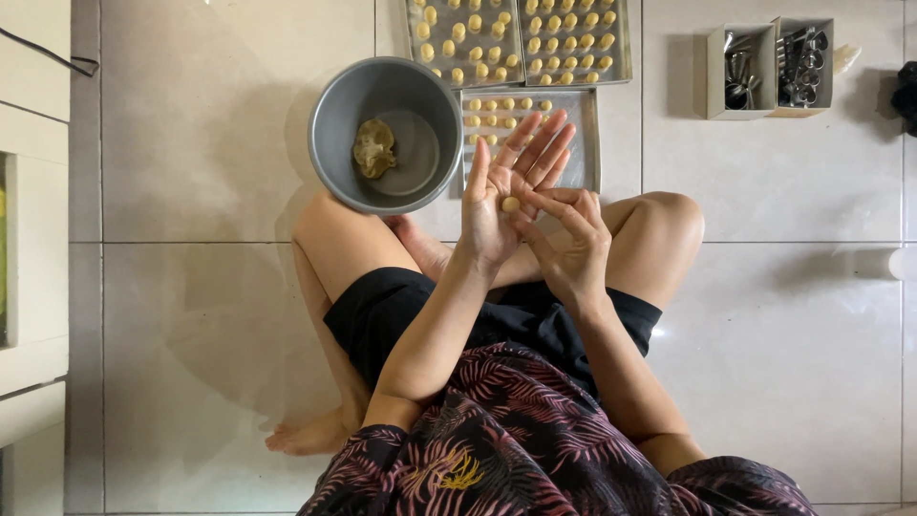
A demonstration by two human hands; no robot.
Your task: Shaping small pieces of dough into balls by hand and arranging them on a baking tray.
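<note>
1. Floor point(220, 172): large pale glossy tiles with thin grout lines. The person sits cross-legged on it, bare knees out to both sides, one bare foot at lower left.
2. Left edge of view: a cream cabinet point(33, 239) front; a dark cable crosses its top corner.
3. Round grey metal bowl point(386, 134) on the floor, just beyond the person's left knee. Inside: one lump of yellowish dough point(373, 148) against the left part of the base; rest of the base is bare.
4. Near tray point(573, 143): flat metal, touching or just beside the bowl's right rim. A few small dough balls sit in rows along its far edge; the hands hide the middle.
5. Two full trays point(521, 38) side by side at the top edge of view, beyond the near tray, both packed with rows of small yellow balls.
6. Two small open boxes point(769, 69) on the floor toward the top right corner, side by side, filled with metal utensils. A dark object at the right edge is too cut off to tell.
7. Left hand point(501, 186): palm up, fingers spread wide, raised over the near tray. One small dough ball point(511, 204) rests on the palm.
8. Right hand point(573, 239): fingers curled in, fingertips touching the ball on the left palm; it grips nothing itself.
</note>
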